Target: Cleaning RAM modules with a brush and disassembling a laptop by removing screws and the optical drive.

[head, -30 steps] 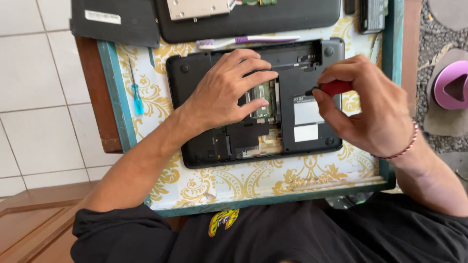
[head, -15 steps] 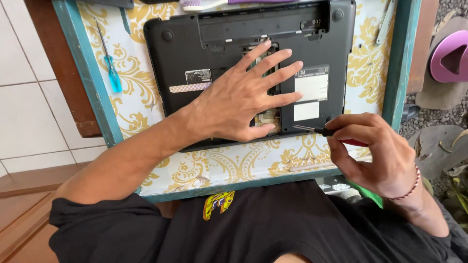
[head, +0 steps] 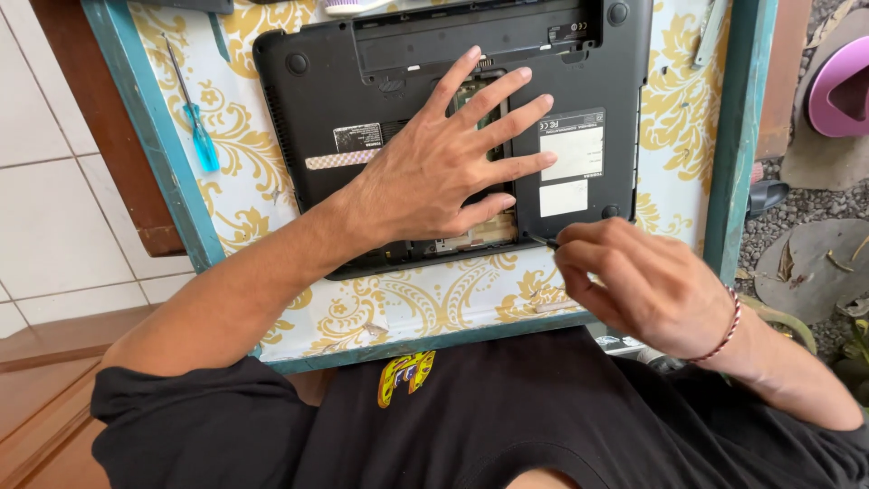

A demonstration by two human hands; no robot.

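Observation:
A black laptop lies upside down on a small table with a yellow-patterned top. My left hand rests flat on its underside, fingers spread over an open compartment where circuit parts show. My right hand is at the laptop's near right corner, closed on a screwdriver whose dark tip sticks out toward that corner; its handle is hidden in my fist. White labels sit on the base just right of my left fingers.
A thin blue-handled screwdriver lies on the table's left side. The table has a teal rim. White floor tiles are at left, gravel and a pink sandal at right.
The view has shifted and the laptop looks closer. My left hand has flattened on the base. My right hand dropped from the compartment to the near right corner, the red handle now hidden.

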